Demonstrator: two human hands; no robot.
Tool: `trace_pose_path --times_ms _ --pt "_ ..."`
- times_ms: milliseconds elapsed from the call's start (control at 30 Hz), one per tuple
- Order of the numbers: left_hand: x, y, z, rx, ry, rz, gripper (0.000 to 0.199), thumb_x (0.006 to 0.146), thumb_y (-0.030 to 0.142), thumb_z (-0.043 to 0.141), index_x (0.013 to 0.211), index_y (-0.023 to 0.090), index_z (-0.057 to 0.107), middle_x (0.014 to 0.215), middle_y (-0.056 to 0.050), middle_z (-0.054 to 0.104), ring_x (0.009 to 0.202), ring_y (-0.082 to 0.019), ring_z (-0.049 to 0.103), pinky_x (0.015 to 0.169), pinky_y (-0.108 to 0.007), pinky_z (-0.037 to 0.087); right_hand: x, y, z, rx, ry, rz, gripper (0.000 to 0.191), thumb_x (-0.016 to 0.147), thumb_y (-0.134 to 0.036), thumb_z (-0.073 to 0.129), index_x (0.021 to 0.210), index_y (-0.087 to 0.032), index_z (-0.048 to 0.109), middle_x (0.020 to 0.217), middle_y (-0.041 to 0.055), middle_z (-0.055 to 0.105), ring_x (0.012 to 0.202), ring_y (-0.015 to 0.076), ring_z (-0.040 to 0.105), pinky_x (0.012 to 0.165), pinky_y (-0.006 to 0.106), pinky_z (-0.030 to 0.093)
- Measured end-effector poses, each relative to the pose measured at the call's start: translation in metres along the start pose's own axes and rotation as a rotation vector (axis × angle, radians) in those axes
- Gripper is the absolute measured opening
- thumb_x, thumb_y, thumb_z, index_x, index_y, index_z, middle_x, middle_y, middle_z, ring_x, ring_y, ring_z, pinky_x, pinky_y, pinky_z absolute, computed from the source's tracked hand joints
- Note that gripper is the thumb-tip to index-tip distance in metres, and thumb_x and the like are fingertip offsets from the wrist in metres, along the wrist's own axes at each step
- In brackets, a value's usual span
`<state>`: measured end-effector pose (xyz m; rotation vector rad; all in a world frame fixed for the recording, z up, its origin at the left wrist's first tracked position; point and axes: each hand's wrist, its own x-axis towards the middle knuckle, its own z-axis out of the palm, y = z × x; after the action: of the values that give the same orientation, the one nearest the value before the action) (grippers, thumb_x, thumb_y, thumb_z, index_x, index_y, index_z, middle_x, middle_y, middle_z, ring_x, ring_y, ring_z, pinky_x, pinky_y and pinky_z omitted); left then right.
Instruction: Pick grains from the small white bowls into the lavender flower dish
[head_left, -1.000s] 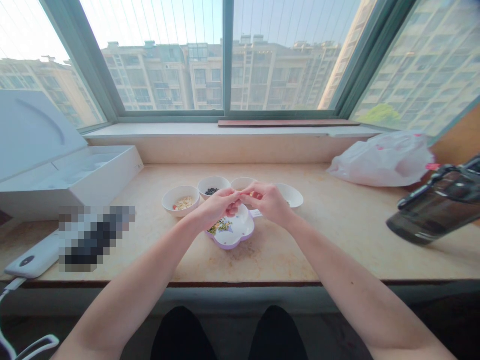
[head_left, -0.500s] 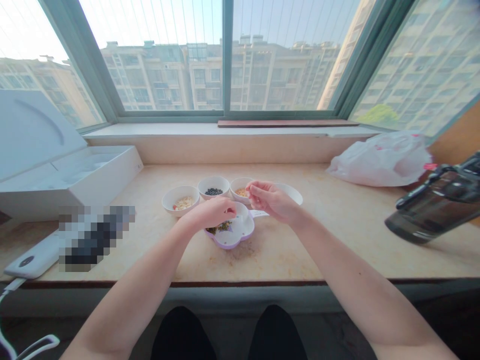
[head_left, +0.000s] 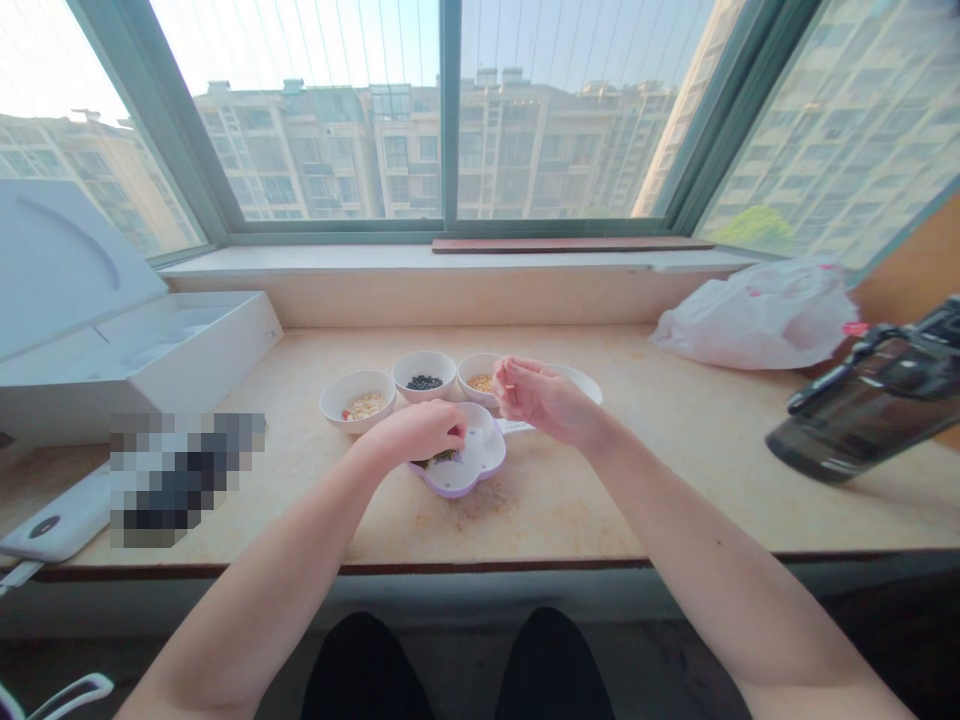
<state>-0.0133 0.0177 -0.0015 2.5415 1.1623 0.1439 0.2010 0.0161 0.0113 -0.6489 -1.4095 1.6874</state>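
Observation:
My left hand (head_left: 431,430) hovers over the left part of a white flower-shaped dish (head_left: 478,462) with a purple rim, its fingers pinched together on something I cannot make out. Dark greenish bits lie in the dish below it. Raised beside the bowl of yellow grains (head_left: 480,383), my right hand (head_left: 534,395) has its fingertips pressed together; what they hold is too small to name. Behind the dish stand a bowl of black beans (head_left: 425,382) and, further left, a bowl of pale pieces (head_left: 365,406) with a red bit. A white dish (head_left: 583,384) is partly hidden behind my right hand.
An open white box (head_left: 202,345) stands at the left, with a white device (head_left: 56,525) and a blurred dark object (head_left: 184,485) in front of it. A plastic bag (head_left: 757,315) and a dark transparent jug (head_left: 855,410) are at the right. Windows rise behind the counter.
My left hand has lowered slightly over the flower-shaped dish, its fingers now pointing down. My right hand has barely moved. The whole view has shifted a little.

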Motion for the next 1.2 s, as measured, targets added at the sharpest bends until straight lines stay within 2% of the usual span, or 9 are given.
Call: trace_pose_path --times_ms 133,267,367,500,667,833,1000,1100,1200 --pt "0.002 -0.002 0.004 0.023 -0.004 0.028 0.018 0.086 0.019 0.054 0.069 0.019 0.06 0.078 -0.003 0.066 0.067 -0.016 0.055 0.064 -0.031 0.037 0.004 -0.002 -0.009 -0.252 0.209 -0.125 0.028 0.084 -0.047 0.068 0.081 -0.02 0.064 0.07 -0.0009 0.056 0.055 0.0102 0.041 0.053 0.027 0.032" --pt "0.003 -0.003 0.006 0.025 0.054 0.052 0.02 0.094 0.024 0.044 0.078 0.019 0.056 0.091 -0.005 0.066 0.086 -0.02 0.059 0.074 -0.031 0.039 0.007 -0.008 -0.026 -0.952 0.61 -0.271 0.021 0.086 -0.036 0.061 0.076 -0.019 0.068 0.071 0.0043 0.065 0.064 0.0164 0.055 0.064 0.031 0.041" --pt "0.002 0.0 0.003 -0.092 0.139 -0.006 0.021 0.098 0.027 0.037 0.082 0.021 0.05 0.088 -0.004 0.062 0.085 -0.019 0.056 0.075 -0.032 0.039 0.007 -0.011 -0.04 -1.299 0.759 -0.18 0.019 0.086 -0.031 0.058 0.079 -0.019 0.072 0.079 0.0086 0.072 0.075 0.0224 0.063 0.072 0.035 0.045" --pt "0.002 0.004 -0.001 -0.337 0.196 -0.091 0.017 0.099 0.031 0.036 0.088 0.022 0.046 0.08 -0.001 0.056 0.074 -0.017 0.051 0.07 -0.032 0.036 0.005 -0.01 -0.053 -1.488 0.837 0.04 0.02 0.084 -0.028 0.057 0.087 -0.02 0.076 0.089 0.0117 0.076 0.086 0.0281 0.068 0.073 0.036 0.047" --pt "0.002 0.007 -0.003 -0.647 0.2 -0.02 0.025 0.101 0.033 0.038 0.079 0.022 0.041 0.071 0.003 0.046 0.064 -0.013 0.041 0.064 -0.029 0.034 0.004 -0.007 -0.057 -1.513 0.787 0.165 0.018 0.082 -0.028 0.062 0.091 -0.021 0.077 0.092 0.0108 0.077 0.09 0.0289 0.069 0.071 0.035 0.047" --pt "0.003 0.006 -0.003 -0.902 0.172 0.034 0.033 0.101 0.041 0.042 0.076 0.02 0.042 0.067 0.004 0.042 0.059 -0.01 0.037 0.061 -0.027 0.031 0.009 -0.007 -0.042 -1.323 0.725 -0.076 0.017 0.086 -0.03 0.064 0.086 -0.019 0.076 0.087 0.0091 0.076 0.08 0.0228 0.067 0.074 0.034 0.048" --pt "0.002 0.007 -0.004 -1.167 0.134 0.034 0.039 0.093 0.053 0.057 0.079 0.019 0.046 0.071 0.003 0.043 0.059 -0.009 0.036 0.057 -0.025 0.028 0.008 0.001 -0.018 -0.835 0.44 -0.272 0.026 0.085 -0.042 0.069 0.088 -0.018 0.074 0.085 0.0063 0.074 0.071 0.0171 0.064 0.066 0.029 0.049" --pt "0.003 0.009 -0.003 -1.278 0.117 0.022 0.041 0.088 0.053 0.065 0.079 0.018 0.047 0.072 0.004 0.042 0.059 -0.008 0.035 0.056 -0.024 0.027 0.006 0.007 -0.004 -0.65 0.258 -0.217 0.033 0.078 -0.048 0.076 0.093 -0.018 0.074 0.078 0.0027 0.071 0.063 0.0136 0.06 0.056 0.026 0.045" --pt "0.004 0.012 -0.002 -1.322 0.096 -0.004 0.037 0.086 0.047 0.07 0.081 0.016 0.05 0.071 0.005 0.041 0.058 -0.006 0.034 0.056 -0.023 0.024 0.005 0.012 0.003 -0.585 0.162 -0.176 0.036 0.075 -0.048 0.08 0.094 -0.018 0.074 0.075 0.0014 0.07 0.059 0.0122 0.059 0.053 0.025 0.043"
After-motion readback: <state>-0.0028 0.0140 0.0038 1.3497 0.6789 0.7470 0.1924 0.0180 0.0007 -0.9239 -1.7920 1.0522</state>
